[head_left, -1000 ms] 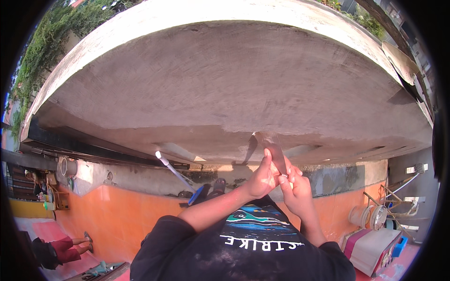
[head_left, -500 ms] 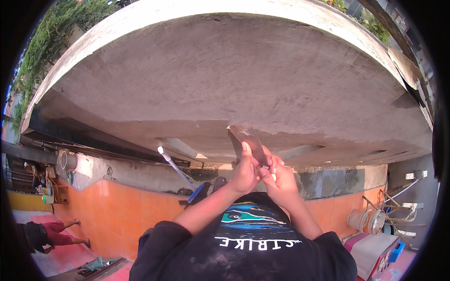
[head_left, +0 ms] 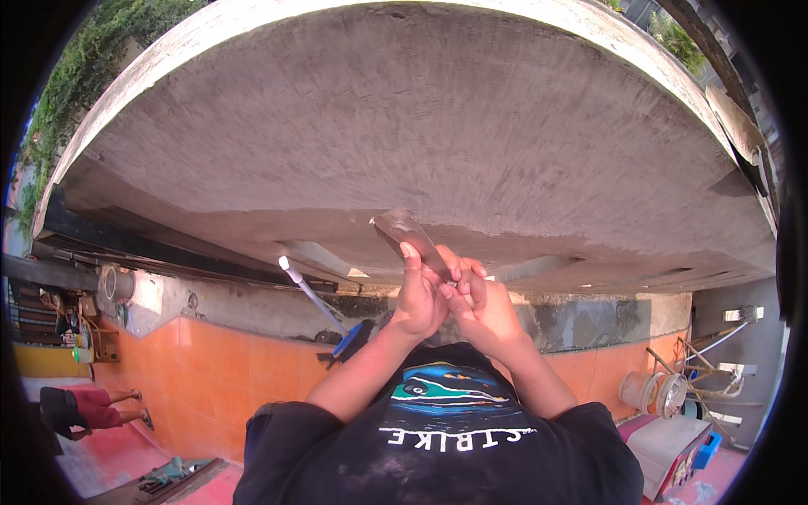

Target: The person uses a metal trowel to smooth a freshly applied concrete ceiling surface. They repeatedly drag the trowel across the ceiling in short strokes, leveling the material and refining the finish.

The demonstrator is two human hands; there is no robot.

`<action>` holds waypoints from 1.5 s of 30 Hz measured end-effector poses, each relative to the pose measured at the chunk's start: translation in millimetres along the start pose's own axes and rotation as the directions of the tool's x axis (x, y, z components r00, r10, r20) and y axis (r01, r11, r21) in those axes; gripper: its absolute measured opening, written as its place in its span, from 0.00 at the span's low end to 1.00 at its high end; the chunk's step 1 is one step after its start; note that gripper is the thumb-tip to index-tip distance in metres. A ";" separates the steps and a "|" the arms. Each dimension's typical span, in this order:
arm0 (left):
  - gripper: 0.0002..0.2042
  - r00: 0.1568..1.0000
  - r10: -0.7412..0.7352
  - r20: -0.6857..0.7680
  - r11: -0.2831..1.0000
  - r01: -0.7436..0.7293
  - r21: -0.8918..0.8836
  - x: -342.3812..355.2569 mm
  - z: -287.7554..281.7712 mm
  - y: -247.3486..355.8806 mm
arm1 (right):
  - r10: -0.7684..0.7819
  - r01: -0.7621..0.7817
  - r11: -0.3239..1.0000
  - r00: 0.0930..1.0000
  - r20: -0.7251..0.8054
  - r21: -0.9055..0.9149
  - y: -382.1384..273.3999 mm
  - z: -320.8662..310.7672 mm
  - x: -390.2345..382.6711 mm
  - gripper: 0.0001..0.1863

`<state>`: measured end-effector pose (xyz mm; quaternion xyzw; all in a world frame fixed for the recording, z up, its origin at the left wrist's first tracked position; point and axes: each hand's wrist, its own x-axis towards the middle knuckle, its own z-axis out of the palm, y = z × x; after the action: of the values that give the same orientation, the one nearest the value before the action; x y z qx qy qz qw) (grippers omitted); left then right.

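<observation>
Both my hands come together in front of my chest, below the grey plastered wall [head_left: 353, 126]. Between them is a putty knife [head_left: 412, 236] with a wide flat blade, tilted up and to the left. My left hand [head_left: 421, 301] lies along the blade, its thumb pressed on the flat face. My right hand [head_left: 486, 310] closes round the lower end, and its fingers mostly hide the handle. The blade's tip appears close to the wall's lower, darker band; I cannot tell whether it touches.
A broom [head_left: 341, 343] with a white stick and blue head leans left of my arm. Orange tiles [head_left: 236, 379] run below the wall. Buckets [head_left: 669, 394] and a pale box [head_left: 669, 450] stand at the right. Another person [head_left: 93, 410] is at the far left.
The putty knife and both hands have shifted a little to the left, and the blade tilts further left. The person at the far left has moved slightly.
</observation>
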<state>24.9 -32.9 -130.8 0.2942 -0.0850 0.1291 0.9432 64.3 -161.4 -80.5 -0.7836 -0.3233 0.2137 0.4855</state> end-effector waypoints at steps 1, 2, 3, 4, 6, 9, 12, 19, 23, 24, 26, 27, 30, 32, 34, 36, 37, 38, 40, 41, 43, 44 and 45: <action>0.37 0.999 0.004 -0.035 1.000 -0.004 0.011 -2.4 -0.7 5.6 | 0.012 -0.012 1.000 1.000 0.002 0.003 -2.4 4.7 3.7 0.12; 0.36 0.997 0.010 -0.075 0.999 -0.007 0.034 -5.6 -0.3 10.0 | -0.009 0.009 0.999 1.000 0.002 0.041 -3.6 9.0 6.1 0.12; 0.36 0.996 0.027 -0.091 0.999 -0.023 0.049 -6.6 1.2 12.5 | -0.036 0.034 0.995 0.999 0.019 0.093 -3.5 11.0 7.1 0.12; 0.36 0.993 -0.034 -0.112 0.998 0.039 0.042 -7.1 4.3 11.6 | -0.048 0.051 0.997 0.998 -0.043 0.065 -2.0 11.6 5.6 0.11; 0.36 0.986 -0.133 -0.104 0.991 0.135 0.011 -5.9 13.9 1.4 | -0.084 0.089 0.996 0.988 -0.131 0.030 4.8 7.1 -4.9 0.10; 0.37 0.949 -0.313 -0.047 0.949 0.314 0.006 -1.8 29.2 -23.1 | -0.050 0.065 0.996 0.972 -0.232 0.059 20.4 -7.9 -31.7 0.14; 0.37 0.906 -0.423 -0.010 0.906 0.423 0.026 -2.1 33.3 -38.8 | -0.015 0.041 0.995 0.964 -0.267 0.091 35.8 -15.5 -50.5 0.17; 0.37 0.994 -0.111 -0.025 0.966 0.114 0.231 -5.3 7.4 -0.4 | 0.019 0.004 0.979 0.994 -0.110 0.204 32.6 24.0 -17.9 0.13; 0.31 0.955 -0.014 -0.297 0.847 0.169 0.504 -17.8 11.7 40.8 | 0.067 -0.136 0.826 0.987 0.144 0.547 21.3 42.4 -1.7 0.16; 0.27 0.950 0.044 -0.309 0.823 0.141 0.551 -19.5 15.3 44.7 | 0.047 -0.138 0.808 0.984 0.170 0.573 21.2 43.1 -3.1 0.17; 0.21 0.931 0.154 -0.330 0.796 0.082 0.600 -25.7 21.4 49.4 | 0.030 -0.237 0.691 0.953 0.300 0.683 24.7 39.9 -13.8 0.20; 0.20 0.923 0.198 -0.330 0.792 0.048 0.609 -28.1 22.5 50.9 | 0.052 -0.234 0.732 0.956 0.290 0.640 28.3 36.4 -21.1 0.20; 0.20 0.927 0.248 -0.282 0.810 -0.040 0.584 -32.3 18.9 51.1 | 0.100 -0.256 0.774 0.953 0.287 0.579 42.7 21.1 -42.0 0.21; 0.17 0.930 0.245 -0.274 0.776 -0.018 0.630 -35.7 14.6 49.2 | 0.155 -0.312 0.778 0.937 0.314 0.546 51.0 10.8 -56.3 0.21; 0.12 0.936 0.116 -0.334 0.728 0.149 0.669 -41.2 11.2 47.8 | 0.142 -0.308 0.771 0.936 0.321 0.557 58.1 2.9 -67.4 0.21; 0.08 0.927 0.035 -0.375 0.694 0.248 0.677 -46.5 9.2 45.4 | 0.149 -0.327 0.762 0.928 0.341 0.559 64.4 -3.9 -76.5 0.20; 0.06 0.922 0.014 -0.386 0.692 0.270 0.670 -49.2 8.3 44.1 | 0.156 -0.343 0.753 0.922 0.354 0.561 67.0 -6.0 -81.0 0.20; 0.05 0.916 -0.007 -0.400 0.688 0.295 0.663 -51.6 7.3 42.8 | 0.163 -0.360 0.742 0.915 0.369 0.565 69.7 -7.9 -85.1 0.19; 0.05 0.933 -0.028 -0.358 0.608 0.301 0.735 -56.1 3.8 40.4 | 0.179 -0.381 0.761 0.901 0.394 0.525 74.4 -11.7 -92.4 0.15; 0.06 0.940 -0.039 -0.338 0.566 0.299 0.768 -57.7 1.0 38.9 | 0.181 -0.392 0.771 0.890 0.418 0.502 76.4 -13.3 -95.3 0.13; 0.07 0.920 -0.035 -0.391 0.732 0.290 0.616 -57.9 -7.5 35.7 | 0.187 -0.409 0.740 0.887 0.422 0.534 79.0 -14.9 -99.2 0.11; 0.07 0.894 -0.029 -0.448 0.798 0.290 0.528 -59.1 -11.5 34.9 | 0.197 -0.426 0.726 0.881 0.430 0.540 79.0 -14.2 -100.1 0.10; 0.09 0.886 0.011 -0.463 0.711 0.319 0.627 -61.5 -14.6 33.3 | 0.152 -0.384 0.704 0.904 0.400 0.598 78.1 -11.8 -99.9 0.10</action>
<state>-42.2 -10.0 -139.4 0.5921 0.2067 0.1318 0.7677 25.5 -265.1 -143.5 -0.5522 -0.1812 0.5081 0.6356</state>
